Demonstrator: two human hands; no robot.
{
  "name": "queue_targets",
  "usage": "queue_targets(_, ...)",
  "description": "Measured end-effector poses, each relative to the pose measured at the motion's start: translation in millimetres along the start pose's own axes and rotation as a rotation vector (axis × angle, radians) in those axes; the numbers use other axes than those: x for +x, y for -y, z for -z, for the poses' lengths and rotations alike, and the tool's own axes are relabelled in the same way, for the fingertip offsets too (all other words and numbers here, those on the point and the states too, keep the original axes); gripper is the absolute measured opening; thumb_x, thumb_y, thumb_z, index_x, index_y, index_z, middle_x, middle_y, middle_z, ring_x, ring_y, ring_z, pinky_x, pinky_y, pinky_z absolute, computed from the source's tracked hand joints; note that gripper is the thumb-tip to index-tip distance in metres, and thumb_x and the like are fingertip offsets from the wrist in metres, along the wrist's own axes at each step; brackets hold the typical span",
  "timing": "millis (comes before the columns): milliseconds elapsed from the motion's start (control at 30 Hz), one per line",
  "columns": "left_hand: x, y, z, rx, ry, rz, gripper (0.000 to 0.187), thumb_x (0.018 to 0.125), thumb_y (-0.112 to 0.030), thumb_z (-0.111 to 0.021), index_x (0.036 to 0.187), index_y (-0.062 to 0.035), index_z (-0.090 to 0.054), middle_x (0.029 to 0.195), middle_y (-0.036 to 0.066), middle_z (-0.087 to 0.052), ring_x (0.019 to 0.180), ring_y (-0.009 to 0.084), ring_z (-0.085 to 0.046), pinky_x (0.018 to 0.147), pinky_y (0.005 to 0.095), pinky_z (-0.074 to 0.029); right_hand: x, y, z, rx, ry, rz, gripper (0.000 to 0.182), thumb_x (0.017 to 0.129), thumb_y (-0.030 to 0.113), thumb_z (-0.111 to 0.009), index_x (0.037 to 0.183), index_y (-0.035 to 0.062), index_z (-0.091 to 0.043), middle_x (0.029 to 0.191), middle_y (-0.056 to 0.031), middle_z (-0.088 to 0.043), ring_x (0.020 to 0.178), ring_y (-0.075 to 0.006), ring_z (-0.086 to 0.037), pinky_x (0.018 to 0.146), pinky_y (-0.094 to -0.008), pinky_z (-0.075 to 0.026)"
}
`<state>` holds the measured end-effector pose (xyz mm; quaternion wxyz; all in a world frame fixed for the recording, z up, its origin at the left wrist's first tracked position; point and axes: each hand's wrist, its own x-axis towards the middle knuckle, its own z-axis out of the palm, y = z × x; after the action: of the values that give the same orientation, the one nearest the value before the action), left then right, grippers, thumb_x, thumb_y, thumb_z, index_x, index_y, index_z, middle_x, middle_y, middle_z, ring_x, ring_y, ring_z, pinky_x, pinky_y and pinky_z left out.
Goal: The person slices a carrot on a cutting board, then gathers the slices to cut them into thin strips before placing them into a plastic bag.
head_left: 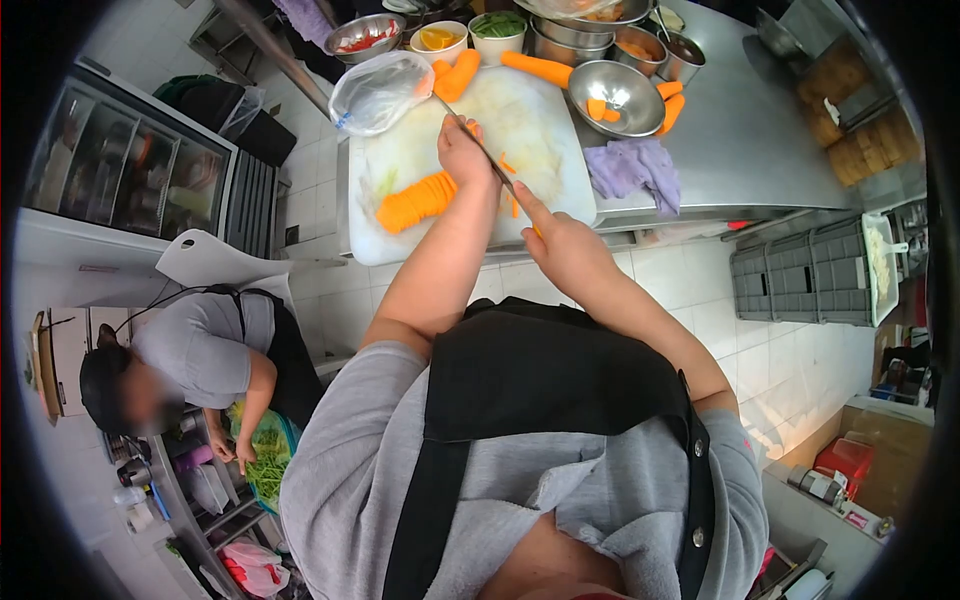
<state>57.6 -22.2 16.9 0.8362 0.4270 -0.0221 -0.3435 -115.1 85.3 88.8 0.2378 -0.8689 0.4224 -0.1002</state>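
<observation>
My right hand is closed round the handle of a kitchen knife, whose blade slants up and left across a white cutting board. Close against the blade, my left hand has its fingers curled over a carrot piece that is mostly hidden. Thin carrot strips lie to the right of the blade. A fanned row of carrot slices rests on the board left of my left wrist. Beyond the fingers are thick peeled carrots and a clear plastic bag.
A metal bowl with carrot pieces stands right of the board, above a purple cloth. Several filled bowls and tubs line the back. At left, another person handles greens. Grey crates stand at right.
</observation>
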Motion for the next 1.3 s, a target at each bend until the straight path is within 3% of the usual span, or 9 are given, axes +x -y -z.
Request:
queue_targets(167,29,-18,-7,-0.181,-0.028,0.17,0.027,0.102,-0.02,-0.044,0.122,-0.0028,-0.049,0.109,0.01,-0.057,0.09,0.0199,-0.059,0.077,0.0285,-0.054,-1,3,10,0.02,-0.059,0.064,0.062,0.093,0.019,-0.058,0.15,0.0221,-0.033,0.078,-0.0196,-0.062,0.069,-0.0373,-0.063,0.066,-0.0456,-0.052)
queue_targets(300,71,-36,1,-0.358,0.046,0.288,0.027,0.102,-0.019,-0.042,0.125,-0.0058,-0.045,0.108,0.01,-0.057,0.089,0.0229,-0.06,0.079,0.0318,-0.056,4,-6,6,0.453,-0.145,0.014,0.061,0.093,0.018,-0.06,0.149,0.025,-0.037,0.071,-0.014,-0.056,0.062,-0.0271,-0.06,0.062,-0.0395,-0.052)
queue_targets(467,135,-71,9,-0.432,0.039,0.223,0.029,0.1,-0.016,-0.043,0.128,-0.0078,-0.045,0.112,0.009,-0.056,0.09,0.0247,-0.06,0.075,0.034,-0.055,22,-24,-4,0.954,-0.052,-0.371,0.06,0.095,0.017,-0.057,0.15,0.0251,-0.036,0.068,-0.003,-0.052,0.051,-0.0094,-0.051,0.047,-0.0275,-0.046)
queue_targets(667,228,-87,14,-0.286,-0.171,0.152,0.032,0.098,-0.012,-0.042,0.128,-0.0053,-0.049,0.103,0.009,-0.059,0.09,0.024,-0.06,0.073,0.0334,-0.054,33,-51,-27,0.896,-0.045,-0.37,0.06,0.095,0.018,-0.058,0.15,0.0235,-0.036,0.064,0.0011,-0.05,0.045,-0.0079,-0.046,0.042,-0.0249,-0.042)
queue_targets(800,243,-83,3,0.103,-0.236,0.029,0.032,0.094,-0.011,-0.045,0.12,-0.0026,-0.061,0.105,0.013,-0.065,0.099,0.0255,-0.063,0.075,0.0361,-0.054,36,-53,-31,0.876,-0.029,-0.392,0.06,0.095,0.018,-0.058,0.15,0.0234,-0.036,0.063,0.0011,-0.049,0.044,-0.0083,-0.046,0.042,-0.0251,-0.042)
queue_targets(900,250,-80,5,0.662,-0.119,-0.074,0.031,0.091,-0.014,-0.05,0.115,-0.0023,-0.067,0.119,0.019,-0.065,0.107,0.0292,-0.064,0.077,0.039,-0.054,35,-53,-29,0.887,-0.025,-0.419,0.059,0.095,0.019,-0.058,0.15,0.0231,-0.036,0.064,0.0001,-0.049,0.044,-0.0085,-0.046,0.042,-0.0255,-0.042)
queue_targets(1000,241,-101,-12,1.983,0.105,-0.179,0.035,0.089,-0.019,-0.055,0.117,-0.0022,-0.067,0.123,0.018,-0.064,0.107,0.0346,-0.065,0.082,0.038,-0.053,35,-53,-28,0.881,-0.028,-0.419,0.059,0.095,0.019,-0.058,0.149,0.0227,-0.036,0.064,-0.0008,-0.05,0.044,-0.0088,-0.046,0.042,-0.0258,-0.042)
queue_targets(1200,194,-116,-12,2.236,0.306,-0.534,0.035,0.09,-0.022,-0.053,0.116,-0.0059,-0.069,0.122,0.012,-0.066,0.119,0.0323,-0.059,0.102,0.0425,-0.041,37,-56,-28,0.919,-0.011,-0.414,0.058,0.097,0.017,-0.055,0.151,0.0202,-0.033,0.067,-0.0025,-0.051,0.046,-0.0093,-0.047,0.042,-0.0255,-0.042)
queue_targets(1300,162,-117,-11,2.323,0.301,-0.571,0.031,0.09,-0.02,-0.053,0.112,-0.0087,-0.071,0.122,0.012,-0.066,0.119,0.0283,-0.059,0.102,0.0407,-0.043,38,-58,-27,0.955,0.007,-0.429,0.059,0.096,0.018,-0.055,0.151,0.0202,-0.033,0.068,-0.0033,-0.052,0.046,-0.0104,-0.047,0.042,-0.0265,-0.042)
